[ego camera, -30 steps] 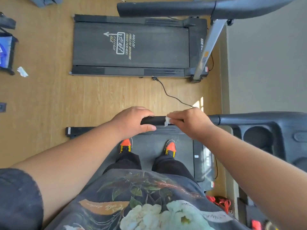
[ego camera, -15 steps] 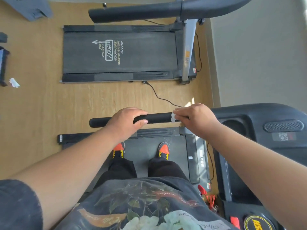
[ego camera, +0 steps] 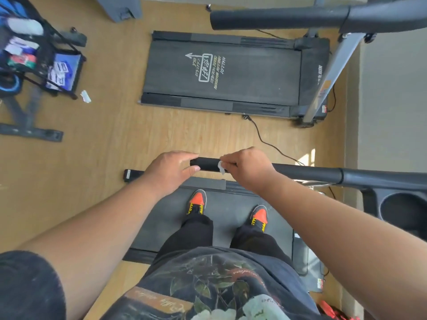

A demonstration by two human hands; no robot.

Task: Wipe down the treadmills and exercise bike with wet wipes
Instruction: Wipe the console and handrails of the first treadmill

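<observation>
The step in hand looks like wiping the foam handrail (ego camera: 205,164) of the near treadmill (ego camera: 215,218), the 1 the person stands on with both orange-toed shoes on its belt. The right hand (ego camera: 246,166) is curled over the handrail with a wet wipe (ego camera: 221,166) wrapped under its fingers, a white corner of the wipe sticking out on the side toward the rail's free end. The left hand (ego camera: 172,172) sits at that free end, thumb lying under the tip and fingers bent over the top, so it appears to steady the bar; whether the fingers fully close round it cannot be told from this angle. Only a short bare stretch of black foam shows between the 2 hands. Beyond the right hand the handrail runs on toward the console and its cup holder (ego camera: 403,210). Judging from this, the next move calls for sliding the wipe along the foam toward the left hand, with enough squeeze to drag it all round the bar, and for the left hand to give way or let go so the tip gets covered too. The second treadmill (ego camera: 221,72) lies across the floor beyond the handrail, and the exercise bike (ego camera: 34,65) stands further off past the rail's free end, with a crumpled white scrap (ego camera: 85,96) on the floor beside it
</observation>
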